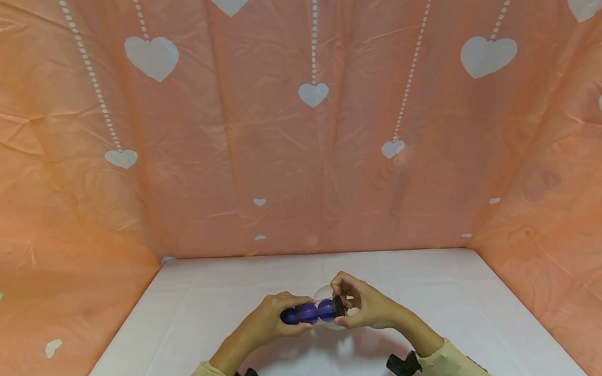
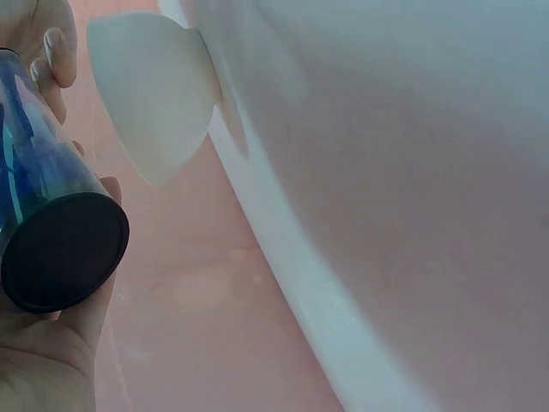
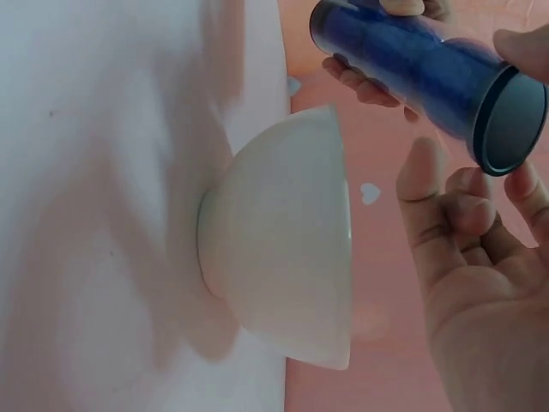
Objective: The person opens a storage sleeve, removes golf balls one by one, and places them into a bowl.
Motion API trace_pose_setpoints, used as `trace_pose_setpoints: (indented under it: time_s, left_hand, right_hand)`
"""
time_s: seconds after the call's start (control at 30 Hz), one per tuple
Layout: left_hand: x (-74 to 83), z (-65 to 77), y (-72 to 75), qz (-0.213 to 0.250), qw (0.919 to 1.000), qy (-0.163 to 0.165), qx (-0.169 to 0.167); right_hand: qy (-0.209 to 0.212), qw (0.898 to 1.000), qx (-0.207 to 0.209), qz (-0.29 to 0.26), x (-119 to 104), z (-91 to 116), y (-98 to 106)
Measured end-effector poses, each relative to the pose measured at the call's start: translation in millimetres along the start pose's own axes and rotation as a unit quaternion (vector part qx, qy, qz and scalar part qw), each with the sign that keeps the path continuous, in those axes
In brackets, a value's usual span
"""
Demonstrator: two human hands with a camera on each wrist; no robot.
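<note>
A clear cylindrical tube (image 1: 316, 311) with purple-blue balls inside and black ends is held sideways above a white table, in the middle of the head view. My left hand (image 1: 281, 314) grips its left part, fingers above and thumb below. At the other end, my right hand (image 1: 365, 305) has its thumb and a finger on opposite edges of the black lid (image 3: 513, 120), while other fingers are bent beside it. The left wrist view shows the tube's black base (image 2: 65, 252) close up. Behind the tube stands a white bowl (image 3: 279, 240), upright and partly hidden in the head view.
The white tabletop (image 1: 196, 321) carries shadows of hands and tube. Orange sheeting (image 1: 280, 172) with white hearts walls off the back and both sides. Dark wrist-worn devices (image 1: 403, 366) sit near both sleeves.
</note>
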State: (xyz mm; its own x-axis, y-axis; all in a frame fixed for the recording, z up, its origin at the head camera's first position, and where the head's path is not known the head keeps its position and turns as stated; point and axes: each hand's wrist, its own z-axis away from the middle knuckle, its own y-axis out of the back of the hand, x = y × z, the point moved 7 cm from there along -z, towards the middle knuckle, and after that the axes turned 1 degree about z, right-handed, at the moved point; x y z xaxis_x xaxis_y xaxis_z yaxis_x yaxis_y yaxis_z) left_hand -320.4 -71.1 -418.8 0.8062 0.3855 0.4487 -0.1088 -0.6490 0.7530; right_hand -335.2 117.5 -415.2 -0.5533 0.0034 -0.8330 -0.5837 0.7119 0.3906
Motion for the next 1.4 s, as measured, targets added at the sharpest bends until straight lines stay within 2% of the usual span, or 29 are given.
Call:
trace_pose_setpoints:
  time_s: [0.2,0.47,0.7,0.9,1.1,1.4]
  left_hand:
    - [0.2,-1.4,-0.3,-0.004,1.0000,-0.003,0.003]
    - [-5.6,-1.4,0.7,0.009,0.9990,0.043,0.007]
    - [-9.1,-1.3,0.1,0.017,0.9982,0.053,0.025]
    - [-10.0,-0.4,0.0,0.025,0.9969,0.070,0.025]
    - [-9.5,-1.2,-0.9,0.020,0.9977,0.062,0.016]
    - [-10.0,-2.6,-2.0,0.027,0.9984,0.048,0.007]
  right_hand:
    - [0.005,1.000,0.019,0.012,-2.3,1.6,2.4]
    - [-0.003,0.997,0.062,0.045,-1.9,4.2,9.7]
    - [0.010,0.992,0.094,0.085,-5.9,6.1,11.9]
    - [0.026,0.989,0.111,0.093,-10.2,7.5,11.9]
    - [0.053,0.984,0.121,0.120,-18.7,7.8,11.1]
    - [0.100,0.979,0.126,0.126,-50.9,7.4,6.5]
